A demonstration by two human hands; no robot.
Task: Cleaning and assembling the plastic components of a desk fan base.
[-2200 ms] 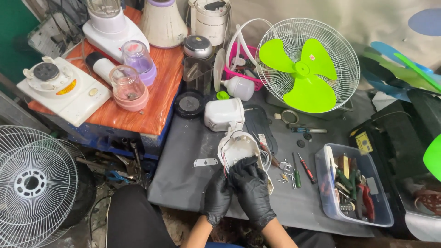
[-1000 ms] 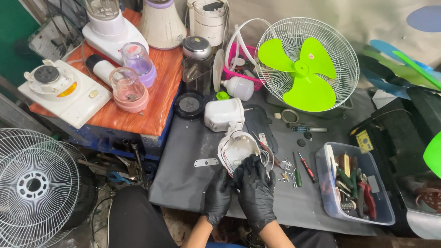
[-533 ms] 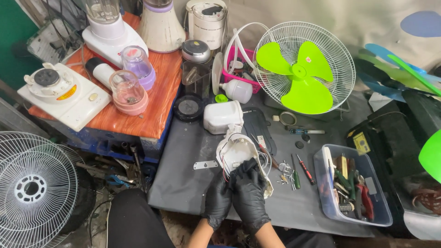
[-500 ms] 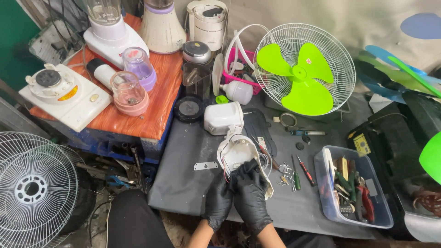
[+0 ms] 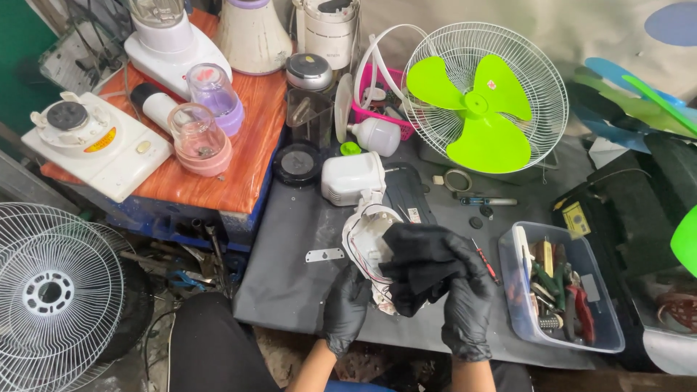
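Observation:
Both my hands wear black gloves at the near edge of the grey worktop [image 5: 290, 276]. My left hand [image 5: 345, 308] grips the lower edge of a white fan housing [image 5: 365, 236] that has red and white wires running round its rim. My right hand [image 5: 465, 308] holds a black, crumpled-looking piece [image 5: 420, 260] against the housing's right side and hides that half. I cannot tell whether the black piece is cloth or a cover. A white motor casing [image 5: 352, 178] stands just behind the housing.
A green-bladed fan [image 5: 483, 98] in a white cage stands at the back. A clear bin of hand tools [image 5: 559, 290] sits to the right. Blender jars and bases crowd a wooden board [image 5: 247, 160] on the left. A loose fan grille [image 5: 51, 290] leans at lower left.
My right hand has lifted off the housing and now holds the black piece over its right side. My left hand stays under the housing.

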